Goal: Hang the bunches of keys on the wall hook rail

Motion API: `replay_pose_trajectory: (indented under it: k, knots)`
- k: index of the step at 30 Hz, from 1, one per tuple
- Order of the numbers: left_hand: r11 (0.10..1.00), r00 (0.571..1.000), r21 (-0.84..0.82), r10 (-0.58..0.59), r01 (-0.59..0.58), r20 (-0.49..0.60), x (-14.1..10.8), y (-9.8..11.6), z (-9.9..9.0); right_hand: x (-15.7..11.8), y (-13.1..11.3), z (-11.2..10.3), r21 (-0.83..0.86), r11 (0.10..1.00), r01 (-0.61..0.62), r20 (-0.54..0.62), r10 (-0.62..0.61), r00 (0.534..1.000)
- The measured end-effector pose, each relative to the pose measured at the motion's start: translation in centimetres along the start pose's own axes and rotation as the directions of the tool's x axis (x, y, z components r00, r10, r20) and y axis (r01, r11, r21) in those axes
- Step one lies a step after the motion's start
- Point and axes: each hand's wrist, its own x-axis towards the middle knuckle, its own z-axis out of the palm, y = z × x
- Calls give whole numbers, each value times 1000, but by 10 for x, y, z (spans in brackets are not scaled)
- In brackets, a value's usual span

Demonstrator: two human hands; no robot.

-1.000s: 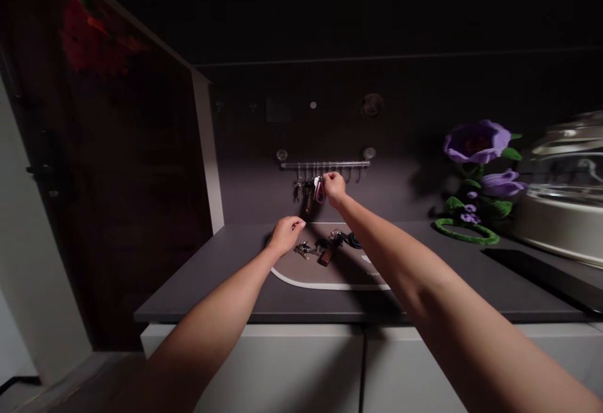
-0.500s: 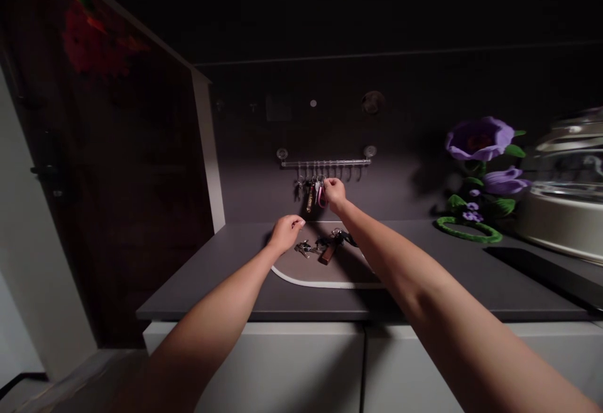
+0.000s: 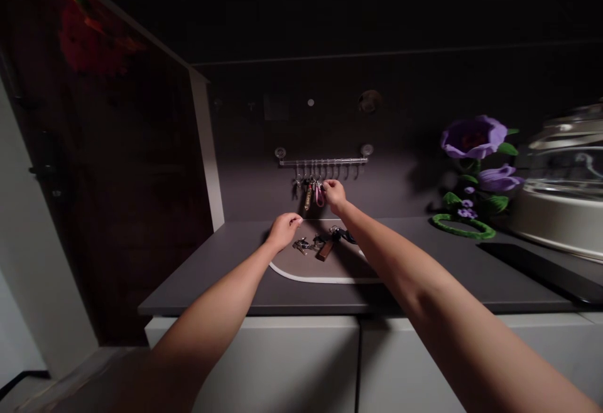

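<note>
A clear rail (image 3: 325,162) with a row of hooks is fixed to the dark back wall. Several keys hang from its left half, among them a brown lettered key fob (image 3: 308,197) and a pink loop (image 3: 320,196). My right hand (image 3: 335,195) is closed in a pinch just right of the pink loop, below the hooks; what its fingertips hold is hidden. Over the left edge of a white-rimmed mat (image 3: 301,278), my left hand (image 3: 284,231) has thumb and fingers together, with nothing visible in them. On the mat lie loose keys (image 3: 302,245) and a brown key fob (image 3: 325,250) with dark items.
Purple artificial flowers (image 3: 475,139) with a green ring base stand on the right of the counter (image 3: 198,268). Beyond them is a cream appliance with a clear top (image 3: 556,212), and a flat black object (image 3: 527,268) lies in front. A dark door (image 3: 122,212) is at left.
My right hand has moved slightly down, and the pink loop now hangs a little apart from its fingers. My left hand stays nearly still. The whole view shifts slightly.
</note>
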Motion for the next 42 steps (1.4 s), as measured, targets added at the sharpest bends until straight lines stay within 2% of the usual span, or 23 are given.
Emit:
replay_pose_trajectory:
  k: [3, 11, 16, 20, 23, 28, 30, 33, 38, 42]
  knots:
    - [1000, 1000, -20, 1, -1, 12, 1, -2, 0, -2, 1, -3, -48, 999, 11, 11, -11, 1000]
    - [993, 996, -109, -27, 36, 90, 0, -6, -1, -21, 3, -11, -266, 954, 138, -30, -151, 988]
    - [985, 987, -155, -51, 75, 151, -3, -1, -6, -52, 6, -16, -216, 957, 194, 109, -173, 979]
    - [985, 978, -162, -31, 66, 208, -8, 5, -12, -77, 12, -27, -255, 927, 276, 275, -204, 940]
    - [983, 973, -169, -29, 69, 227, -11, 7, -16, -92, 15, -36, -360, 850, 386, 409, -228, 883]
    - [985, 970, -146, -50, 87, 239, -13, 8, -19, -101, 15, -42, -494, 650, 577, 587, -240, 773]
    - [986, 965, -140, -50, 89, 257, -14, 8, -20, -100, 16, -41, -503, 610, 612, 620, -238, 747]
    - [986, 958, -144, -35, 79, 283, -14, 7, -22, -98, 18, -39, -522, 579, 626, 642, -217, 735]
    - [986, 954, -138, -50, 94, 295, -14, 8, -23, -96, 21, -37, -525, 592, 612, 658, -173, 732]
    - [986, 954, -146, -35, 81, 296, -14, 9, -24, -95, 21, -36, -535, 603, 592, 639, -170, 751]
